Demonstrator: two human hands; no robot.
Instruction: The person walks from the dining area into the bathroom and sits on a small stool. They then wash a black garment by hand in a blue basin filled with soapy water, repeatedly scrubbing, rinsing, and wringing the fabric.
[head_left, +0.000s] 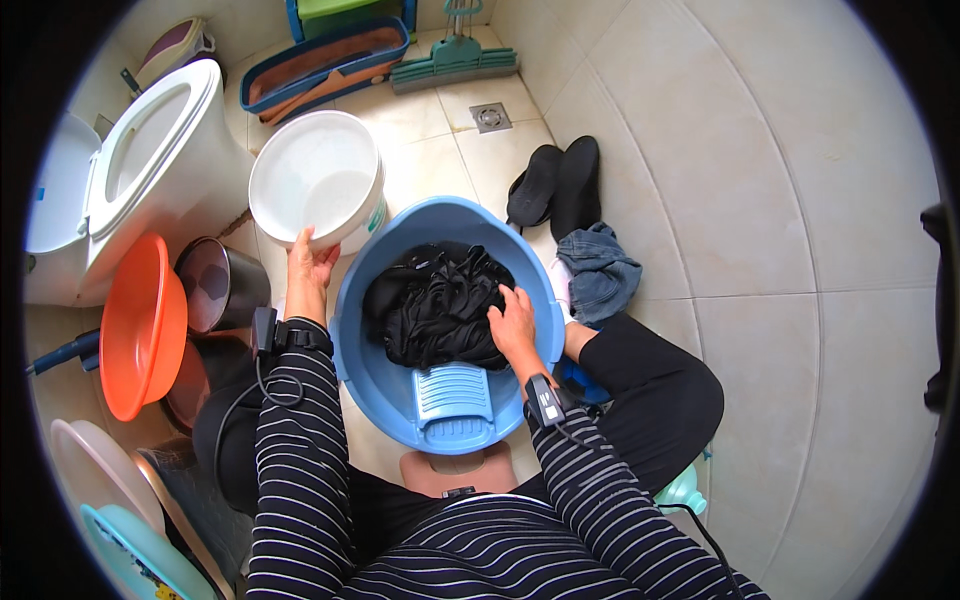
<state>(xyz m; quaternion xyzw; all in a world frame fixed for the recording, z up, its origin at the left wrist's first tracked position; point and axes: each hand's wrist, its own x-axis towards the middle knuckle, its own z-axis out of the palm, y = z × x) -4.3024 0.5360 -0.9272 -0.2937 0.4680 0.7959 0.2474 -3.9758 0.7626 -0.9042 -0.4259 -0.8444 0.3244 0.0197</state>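
Note:
A blue plastic washtub (375, 397) stands before me on the tiled floor, with a ridged washboard (452, 397) moulded into its near side. Bunched black cloth (442, 307), apparently wet, fills its middle. My left hand (309, 264) grips the near rim of a white plastic bucket (319, 180), which stands just beyond the tub's left edge; no contents show in it. Against the right side of the cloth rests my right hand (514, 322), fingers somewhat spread, its fingertips touching the fabric.
To the left are a toilet (161, 150), an orange basin (142, 330) and a dark bin (223, 285). A blue mop bucket (326, 67), a sponge mop (455, 64) and a floor drain (490, 118) lie ahead. Black slippers (574, 187) and crumpled denim (600, 274) are at right.

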